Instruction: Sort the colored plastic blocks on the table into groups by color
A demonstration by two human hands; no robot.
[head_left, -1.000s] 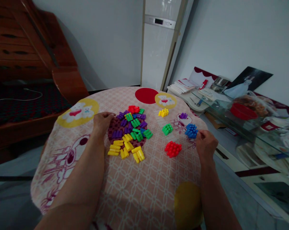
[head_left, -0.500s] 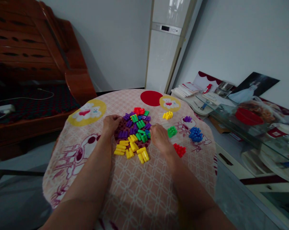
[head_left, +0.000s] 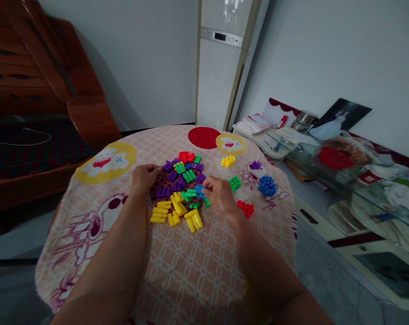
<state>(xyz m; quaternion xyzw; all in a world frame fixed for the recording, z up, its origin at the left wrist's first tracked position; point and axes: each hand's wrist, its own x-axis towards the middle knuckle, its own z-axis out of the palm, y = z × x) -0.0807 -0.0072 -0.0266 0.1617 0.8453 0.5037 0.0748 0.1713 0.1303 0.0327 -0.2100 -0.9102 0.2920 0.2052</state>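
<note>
A heap of purple blocks [head_left: 163, 192], green blocks [head_left: 190, 175], red blocks [head_left: 186, 156] and yellow blocks [head_left: 179, 204] covers most of a dark red tray [head_left: 153, 192]; some yellow ones lie over and beyond its near edge. At the tray's left edge, my left hand [head_left: 143, 179] is closed, fingertips pressed together on the rim. On the right side of the heap, my right hand [head_left: 220, 194] pinches a blue block [head_left: 199, 191] between thumb and fingers. Green blocks lie just under and beside that hand.
Sorted clusters stand on the tablecloth [head_left: 180, 262] to the right: yellow pieces [head_left: 228, 161], green pieces [head_left: 235, 183], red pieces [head_left: 245, 208], purple pieces [head_left: 256, 165] and blue pieces [head_left: 267, 185]. A cluttered glass-topped cabinet [head_left: 312, 158] borders the table's right; a wooden bench [head_left: 89, 117] stands left.
My right hand now shows a blue block in its pinch, and green blocks beneath it have shifted. My left hand stays at the tray's edge. The view has turned slightly right.
</note>
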